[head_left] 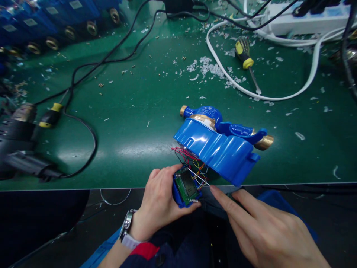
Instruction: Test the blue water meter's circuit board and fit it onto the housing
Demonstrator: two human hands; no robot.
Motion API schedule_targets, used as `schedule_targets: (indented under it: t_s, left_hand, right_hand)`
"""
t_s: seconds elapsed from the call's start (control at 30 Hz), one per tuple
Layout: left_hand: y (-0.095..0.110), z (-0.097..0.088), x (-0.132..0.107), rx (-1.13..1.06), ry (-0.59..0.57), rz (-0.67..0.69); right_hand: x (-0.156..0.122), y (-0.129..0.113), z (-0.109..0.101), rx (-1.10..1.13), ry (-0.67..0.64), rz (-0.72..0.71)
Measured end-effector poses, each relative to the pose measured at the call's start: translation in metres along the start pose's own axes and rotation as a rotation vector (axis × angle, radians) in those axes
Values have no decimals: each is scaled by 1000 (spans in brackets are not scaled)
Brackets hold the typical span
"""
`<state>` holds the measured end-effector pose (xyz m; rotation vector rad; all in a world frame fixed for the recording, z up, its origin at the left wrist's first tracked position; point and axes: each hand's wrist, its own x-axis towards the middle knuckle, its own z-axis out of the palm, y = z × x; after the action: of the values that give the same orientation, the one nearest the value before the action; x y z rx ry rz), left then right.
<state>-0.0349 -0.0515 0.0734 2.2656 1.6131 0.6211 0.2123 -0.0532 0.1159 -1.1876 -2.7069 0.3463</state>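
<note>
Right hand (260,225) is seen nearest the camera, lower right; a thin tool (199,176) is gripped in its closed fingers, index laid along toward the pale shaft, handle mostly hidden. Shaft is pointed up-left across the wires (184,152) to the upper edge of the circuit board (181,189); whether board or wire is touched by the tip can't be told. Circuit board, with grey display and blue backing, is held at the counter's front edge by the left hand (159,193), fingers and thumb closed around its sides. A watch (127,224) is worn on the left wrist. Red, yellow, black wires are run from the board toward the blue meter (216,147), which is laid just beyond on the green counter (134,130), brass ends showing. Farther off, a yellow-black screwdriver (244,54) is placed inside a loop of white cable (279,98), near scattered white scraps (208,67). At left, a second screwdriver (51,116) is set by a black power tool (16,141). More blue meters (52,18) are lined up upper left.
</note>
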Motion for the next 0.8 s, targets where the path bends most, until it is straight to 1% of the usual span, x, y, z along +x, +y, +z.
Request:
schedule_targets:
  t_s: [0.07,0.17,0.37,0.47,0.6,0.8]
  left_hand:
    - [0,0,0,-3,-4,-2]
    - [1,-1,1,-3,-6,0]
    - [1,-2,2,-14,0,11]
    - [0,-2,2,-19,-12,2]
    - [0,-2,2,-21,-7,1]
    - [0,-2,3,-31,-9,8]
  right_hand:
    - [1,-2,-2,-8,3,6]
    - [2,-2,-4,-27,-26,3]
    - [3,6,-13,5,-85,-67]
    - [4,9,-16,8,-66,-81]
    - [7,11,-16,1,-88,-102]
    - [11,8,-15,-11,-12,-98]
